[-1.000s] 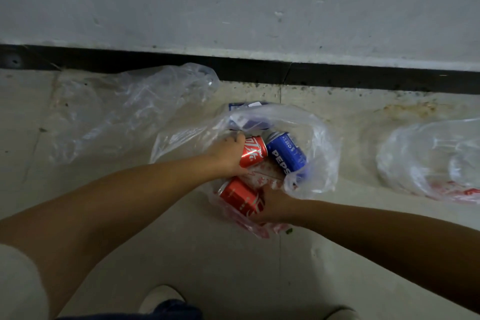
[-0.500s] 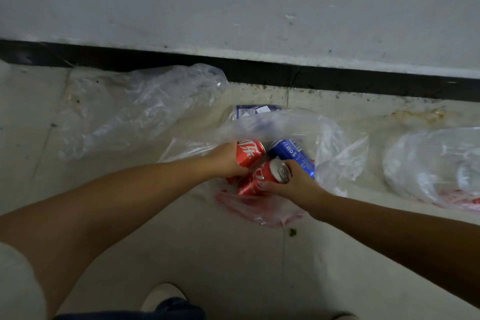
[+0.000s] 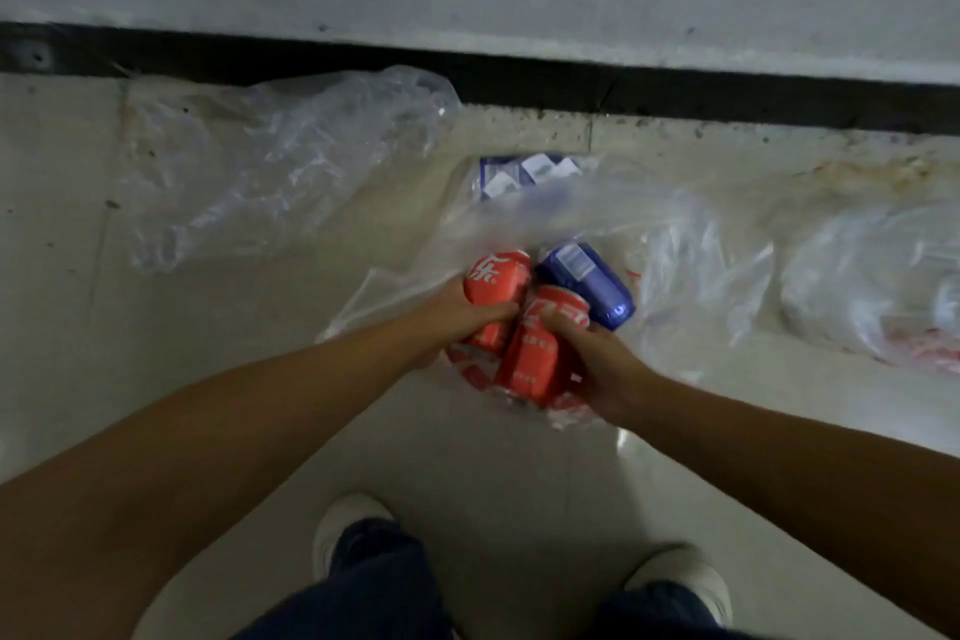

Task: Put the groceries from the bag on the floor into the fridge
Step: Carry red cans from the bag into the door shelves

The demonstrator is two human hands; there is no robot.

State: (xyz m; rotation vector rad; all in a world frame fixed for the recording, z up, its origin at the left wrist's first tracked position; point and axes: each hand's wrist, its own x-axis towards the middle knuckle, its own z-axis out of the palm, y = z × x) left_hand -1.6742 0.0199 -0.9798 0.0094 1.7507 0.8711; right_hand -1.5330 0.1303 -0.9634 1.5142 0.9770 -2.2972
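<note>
A clear plastic bag [image 3: 691,255] lies open on the floor by the wall. My left hand [image 3: 457,314] grips a red cola can [image 3: 496,283] over the bag. My right hand [image 3: 597,359] grips a second red cola can [image 3: 537,353] and also holds a blue Pepsi can [image 3: 587,283] against it. All three cans are bunched together above the bag. A blue and white carton [image 3: 524,174] lies under the plastic at the bag's far side. Red printed plastic shows under the cans.
An empty clear bag [image 3: 270,161] lies crumpled to the left against the black skirting [image 3: 519,78]. Another clear bag [image 3: 872,286] with red print lies at the right. My two white shoes [image 3: 348,530] stand on the pale tiles below.
My right hand has lifted the second red can upright beside the first and taken the blue can with it. Both hands have drawn the cans closer together and up from the bag.
</note>
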